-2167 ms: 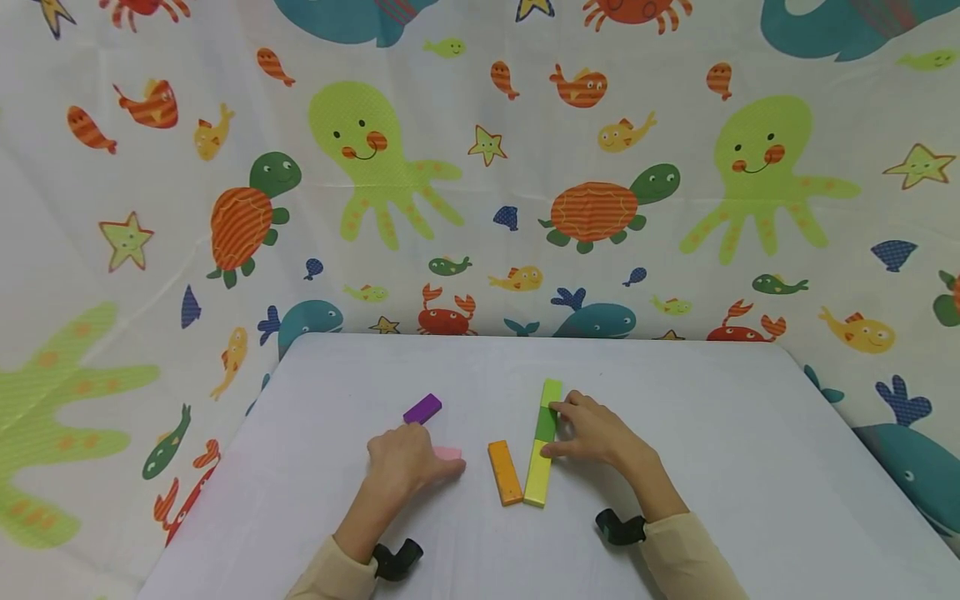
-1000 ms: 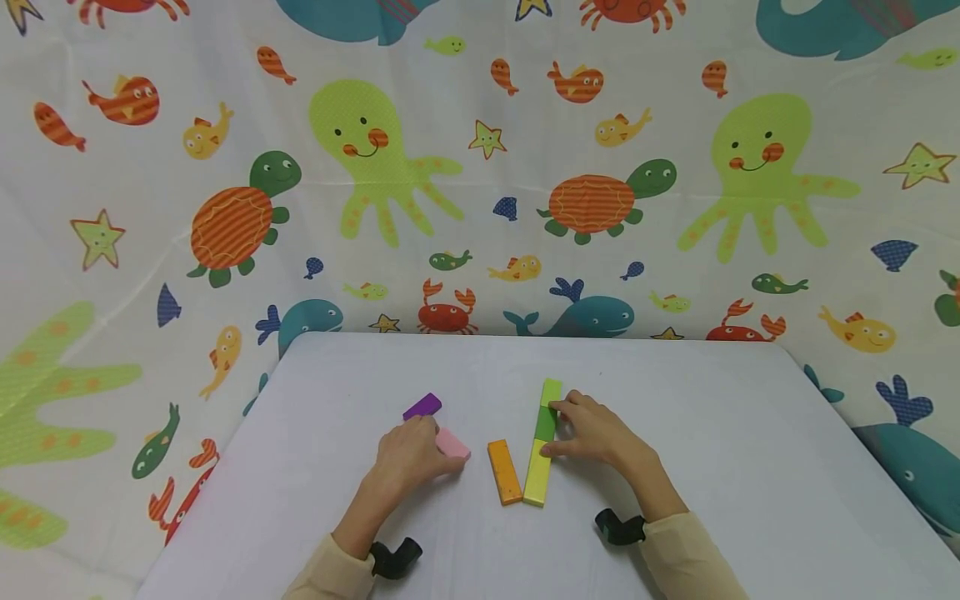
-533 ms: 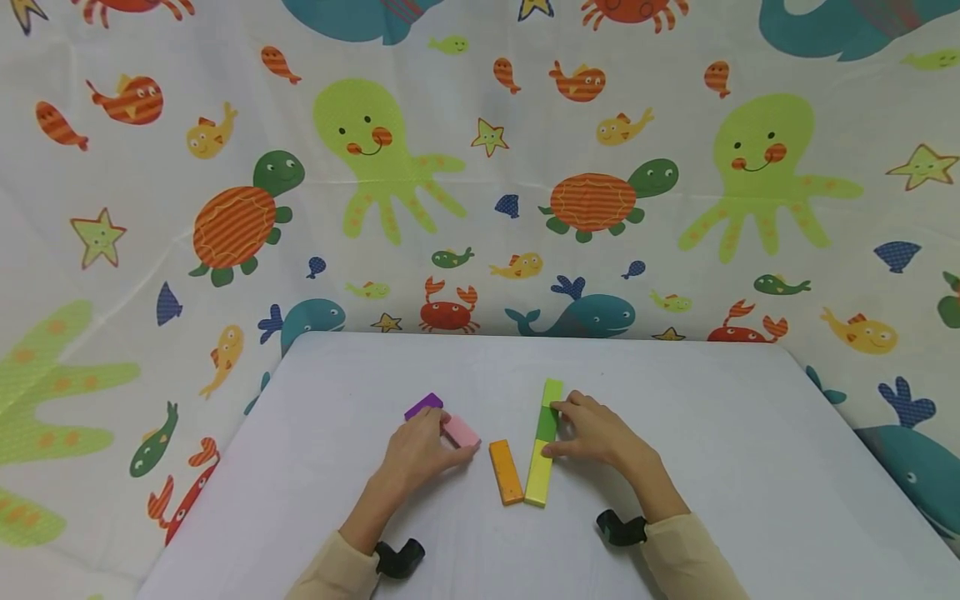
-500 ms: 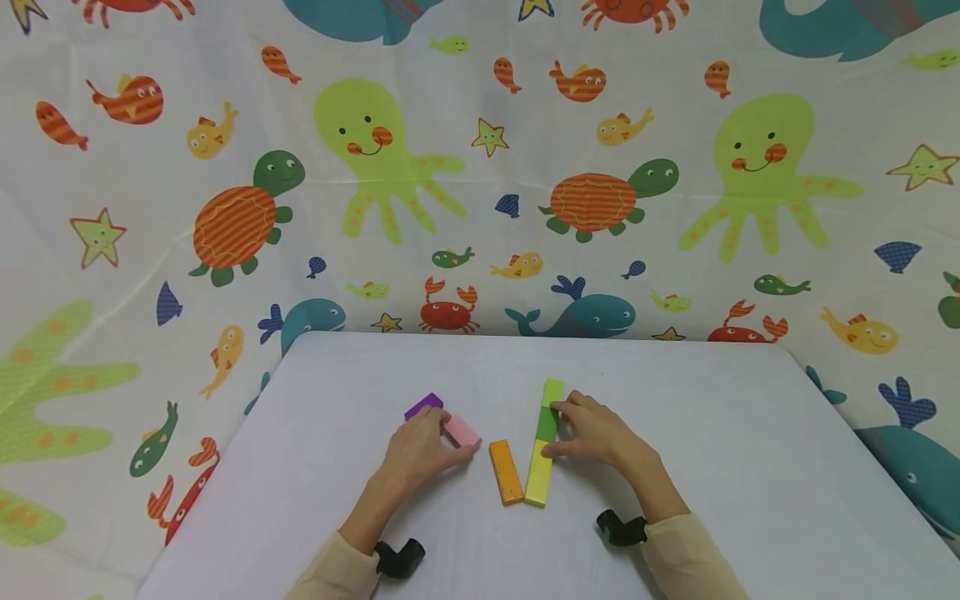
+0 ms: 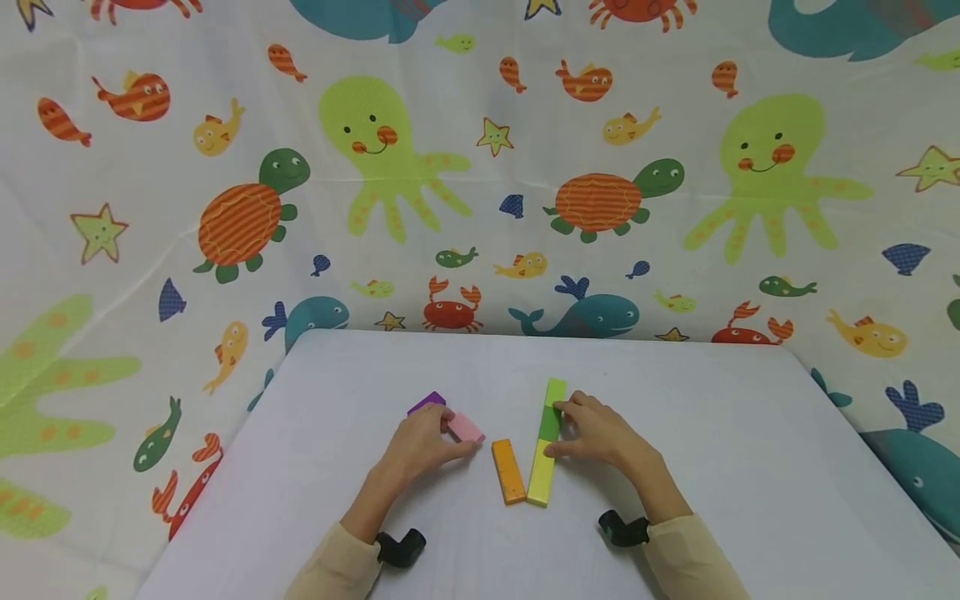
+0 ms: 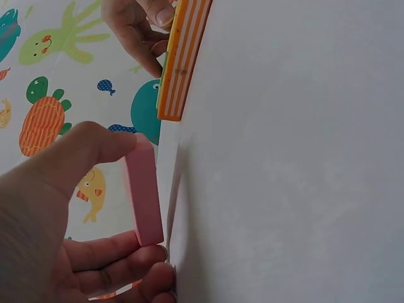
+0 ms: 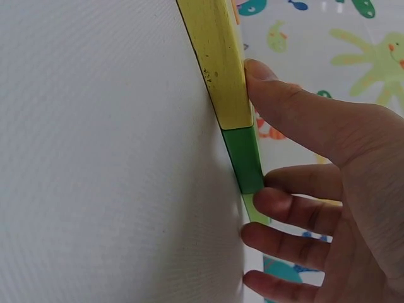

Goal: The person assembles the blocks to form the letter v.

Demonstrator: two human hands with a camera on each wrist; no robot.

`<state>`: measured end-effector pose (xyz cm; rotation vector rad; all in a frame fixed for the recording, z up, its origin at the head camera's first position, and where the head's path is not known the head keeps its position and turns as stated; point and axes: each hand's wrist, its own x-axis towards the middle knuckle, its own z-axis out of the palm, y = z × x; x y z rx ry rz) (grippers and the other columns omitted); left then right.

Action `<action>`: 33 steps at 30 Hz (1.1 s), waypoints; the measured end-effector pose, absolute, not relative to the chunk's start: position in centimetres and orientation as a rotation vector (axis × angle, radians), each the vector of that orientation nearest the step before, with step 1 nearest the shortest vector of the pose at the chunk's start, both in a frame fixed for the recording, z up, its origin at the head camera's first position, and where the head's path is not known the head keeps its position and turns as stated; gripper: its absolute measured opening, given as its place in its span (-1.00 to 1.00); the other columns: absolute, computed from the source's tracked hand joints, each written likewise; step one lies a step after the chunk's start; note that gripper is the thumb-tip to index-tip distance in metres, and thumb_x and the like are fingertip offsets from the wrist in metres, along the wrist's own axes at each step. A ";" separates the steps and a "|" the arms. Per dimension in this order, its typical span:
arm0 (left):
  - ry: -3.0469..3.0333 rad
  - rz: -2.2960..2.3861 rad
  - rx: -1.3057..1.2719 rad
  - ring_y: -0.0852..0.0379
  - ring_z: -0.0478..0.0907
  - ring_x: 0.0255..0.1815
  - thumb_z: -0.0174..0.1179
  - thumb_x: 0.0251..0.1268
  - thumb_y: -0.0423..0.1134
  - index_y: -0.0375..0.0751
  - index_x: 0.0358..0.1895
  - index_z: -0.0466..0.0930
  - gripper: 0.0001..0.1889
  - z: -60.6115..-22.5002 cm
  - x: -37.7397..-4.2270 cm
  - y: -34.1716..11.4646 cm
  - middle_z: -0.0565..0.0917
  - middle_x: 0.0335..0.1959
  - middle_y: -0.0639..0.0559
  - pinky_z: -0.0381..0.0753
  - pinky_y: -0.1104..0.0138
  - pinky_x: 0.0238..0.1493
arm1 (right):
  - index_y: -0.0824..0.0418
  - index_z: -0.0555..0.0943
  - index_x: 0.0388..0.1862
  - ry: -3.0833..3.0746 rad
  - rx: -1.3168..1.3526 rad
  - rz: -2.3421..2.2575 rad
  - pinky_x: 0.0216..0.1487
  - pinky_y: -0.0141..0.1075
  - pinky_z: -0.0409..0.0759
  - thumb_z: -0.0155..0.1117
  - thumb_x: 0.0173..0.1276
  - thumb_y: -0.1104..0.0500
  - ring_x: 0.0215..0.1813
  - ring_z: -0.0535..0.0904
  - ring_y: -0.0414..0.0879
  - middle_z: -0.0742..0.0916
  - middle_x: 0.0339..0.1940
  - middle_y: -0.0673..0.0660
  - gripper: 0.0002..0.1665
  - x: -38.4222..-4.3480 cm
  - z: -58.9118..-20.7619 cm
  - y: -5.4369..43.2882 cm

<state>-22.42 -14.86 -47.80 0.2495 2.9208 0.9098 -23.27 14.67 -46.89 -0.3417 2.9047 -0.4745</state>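
Observation:
My left hand point(image 5: 420, 442) pinches a pink block point(image 5: 466, 427) by its two ends, thumb on one and fingers on the other, as the left wrist view shows. Partly behind that hand lies a purple block point(image 5: 427, 402). My right hand point(image 5: 600, 433) rests along the right side of a straight row: a yellow block point(image 5: 540, 473), a green block point(image 5: 550, 423) and a light green block point(image 5: 556, 392), end to end. In the right wrist view the thumb point(image 7: 278, 95) touches the yellow block's side, and the rather straight fingers lie by the green ones.
An orange block point(image 5: 508, 472) with striped sides lies just left of the row, its near end close to the yellow block. Everything is on a white table point(image 5: 712, 450). A cloth point(image 5: 465, 192) printed with sea animals hangs behind. Each wrist wears a black camera.
My left hand has moved right and slightly away from me, bringing the pink block nearer the orange one and turning it aslant. The right hand and the row have stayed in place.

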 end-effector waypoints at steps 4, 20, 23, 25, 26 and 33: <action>2.919 0.909 0.250 0.15 0.49 -0.24 0.48 -0.03 0.19 -0.23 0.00 0.60 -0.35 -47.7 -22.7 -14.7 0.64 -0.24 0.03 0.65 0.26 -0.14 | 0.12 0.53 0.36 2.897 -0.345 -0.474 0.30 0.04 0.54 0.52 0.02 -0.36 0.17 0.52 0.00 0.61 0.18 0.13 0.00 -23.4 -46.9 14.9; 2.893 0.860 0.256 0.14 0.48 -0.31 0.45 -0.03 0.29 -0.23 0.00 0.62 -0.29 -47.2 -24.6 -12.5 0.64 -0.28 0.03 0.60 0.32 -0.24 | 0.13 0.54 0.34 2.897 -0.374 -0.484 0.21 -0.01 0.58 0.54 -0.02 -0.37 0.04 0.53 -0.07 0.63 0.04 0.07 0.01 -24.1 -46.8 15.5; 2.869 0.860 0.250 0.13 0.49 -0.29 0.45 -0.04 0.29 -0.22 0.02 0.62 -0.29 -47.2 -25.0 -12.0 0.64 -0.25 0.02 0.62 0.31 -0.22 | 0.12 0.55 0.34 2.899 -0.371 -0.478 0.20 -0.01 0.59 0.54 -0.02 -0.37 0.03 0.52 -0.07 0.63 0.03 0.06 0.01 -24.2 -46.7 15.6; 2.856 0.855 0.251 0.13 0.49 -0.27 0.45 -0.05 0.30 -0.21 0.04 0.61 -0.27 -47.1 -25.2 -11.7 0.65 -0.21 0.01 0.64 0.29 -0.19 | 0.12 0.55 0.34 2.899 -0.369 -0.477 0.20 -0.02 0.59 0.55 -0.02 -0.36 0.02 0.52 -0.07 0.63 0.03 0.06 0.01 -24.2 -46.7 15.7; 2.855 0.847 0.256 0.13 0.49 -0.26 0.44 -0.05 0.31 -0.21 0.05 0.61 -0.27 -47.1 -25.2 -11.5 0.65 -0.20 0.00 0.65 0.28 -0.17 | 0.11 0.55 0.34 2.898 -0.365 -0.480 0.20 -0.03 0.59 0.55 -0.02 -0.36 0.03 0.52 -0.07 0.63 0.03 0.06 0.01 -24.2 -46.6 15.7; 2.866 0.816 0.261 0.12 0.48 -0.26 0.44 -0.05 0.31 -0.22 0.05 0.60 -0.26 -46.7 -25.6 -10.7 0.64 -0.19 0.00 0.63 0.29 -0.18 | 0.11 0.55 0.34 2.894 -0.374 -0.491 0.18 -0.07 0.59 0.55 -0.02 -0.36 0.00 0.51 -0.10 0.63 0.01 0.04 0.00 -24.5 -46.5 15.9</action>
